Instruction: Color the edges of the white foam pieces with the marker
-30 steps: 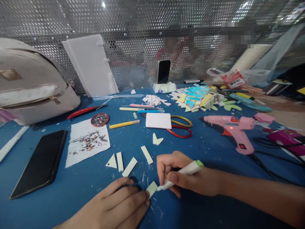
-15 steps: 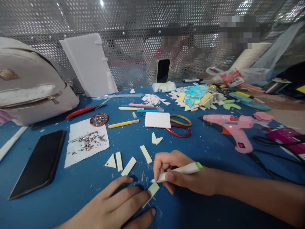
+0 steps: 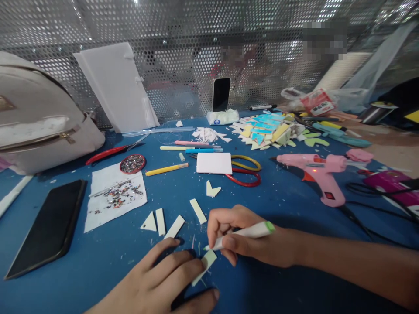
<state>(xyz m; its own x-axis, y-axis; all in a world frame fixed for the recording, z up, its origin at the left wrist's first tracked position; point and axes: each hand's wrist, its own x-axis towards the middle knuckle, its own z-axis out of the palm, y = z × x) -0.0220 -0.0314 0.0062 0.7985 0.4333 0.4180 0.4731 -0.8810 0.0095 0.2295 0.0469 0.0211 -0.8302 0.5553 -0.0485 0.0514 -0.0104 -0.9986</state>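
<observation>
My right hand [image 3: 242,235] is closed around a white felt-tip marker [image 3: 255,230] with a green end. The marker's green tip is at the upper edge of a pale green strip [image 3: 209,261]. My left hand [image 3: 166,279] lies with its fingers spread, the fingertips pressing on this strip and hiding part of it. Just beyond the left fingers are a small triangle [image 3: 149,222], an upright strip [image 3: 160,221] and a slanted strip [image 3: 175,226]. Another pale strip [image 3: 198,211] is near the right fingers, with a notched piece [image 3: 213,189] farther back.
On the right lies a pink glue gun [image 3: 322,174] with its cord. Scissors [image 3: 245,178] sit under a white block [image 3: 214,163]. A dark phone [image 3: 49,226] and a paper with glitter pieces [image 3: 114,209] are on the left. Cut foam scraps [image 3: 271,128] are heaped behind.
The view has shifted slightly, so the table items appear a little farther left. My right hand still holds the marker by the strip, and my left hand stays on it.
</observation>
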